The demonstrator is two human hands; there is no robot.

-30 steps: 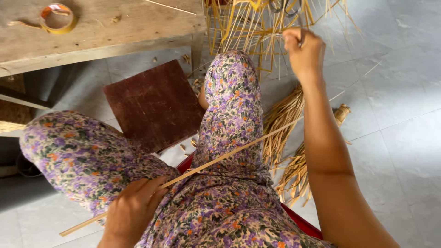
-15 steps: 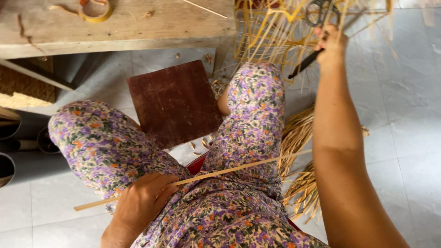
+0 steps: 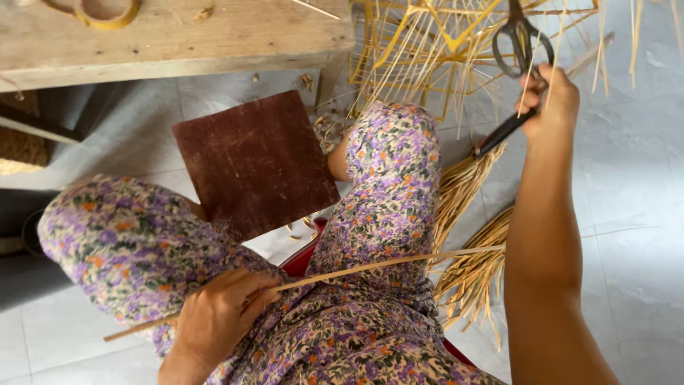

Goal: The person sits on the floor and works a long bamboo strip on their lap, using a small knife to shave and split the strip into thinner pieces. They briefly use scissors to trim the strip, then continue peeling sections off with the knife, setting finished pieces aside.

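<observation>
My left hand (image 3: 217,317) rests on my lap, closed on a long thin bamboo strip (image 3: 377,265) that runs right across my flowered trousers (image 3: 377,192). Farther out, my right hand (image 3: 552,100) is raised and grips black scissors (image 3: 519,53) by the handles, blades pointing down-left. The scissors hang just in front of a woven frame of yellow bamboo strips (image 3: 442,50).
A dark brown square board (image 3: 256,164) lies on the tiled floor between my knees. Bundles of dry straw-like strips (image 3: 467,235) lie to the right of my leg. A wooden bench (image 3: 171,36) with a tape roll (image 3: 107,13) crosses the top left.
My right hand has lifted the black scissors out of the bamboo frame and drawn them toward me. The left hand still grips the strip on my lap.
</observation>
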